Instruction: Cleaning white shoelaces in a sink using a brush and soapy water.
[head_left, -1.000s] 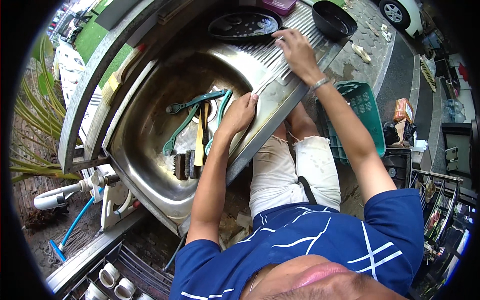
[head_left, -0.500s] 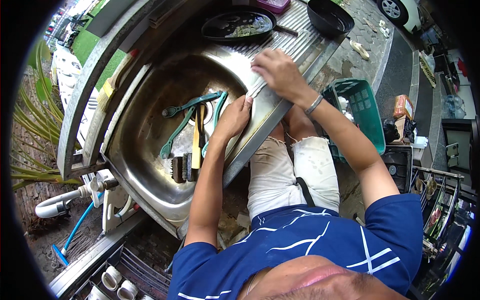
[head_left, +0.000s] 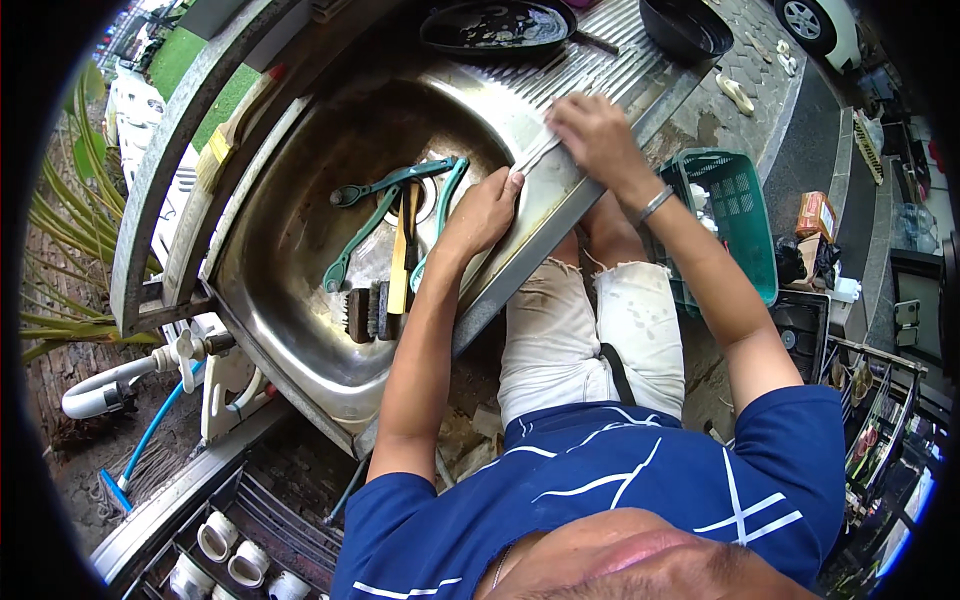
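Observation:
A thin white strip (head_left: 540, 153) stretches between my hands over the near rim of the steel sink (head_left: 290, 340). My left hand (head_left: 484, 212) grips its lower end, thumb pressed down on it. The fingers of my right hand (head_left: 600, 138) are bent around its upper end, partly hiding it. In the basin lie several teal straps (head_left: 362, 238) with rounded ends, around the drain (head_left: 430, 200). Two scrubbing brushes, one with a yellow handle (head_left: 399, 268) and one with a dark brown head (head_left: 357, 315), rest beside them near my left forearm.
On the ribbed drainboard (head_left: 600, 65) stand an oval black pan (head_left: 497, 28) holding liquid and a black bowl (head_left: 686, 30). A green plastic basket (head_left: 735, 190) sits right of my legs. A paintbrush (head_left: 225, 150) leans at the sink's left frame. White cups (head_left: 217, 537) fill a rack lower left.
Both hands and the white strip have shifted slightly right and upward in the picture. The sink and its contents also appear shifted a little as the view moved.

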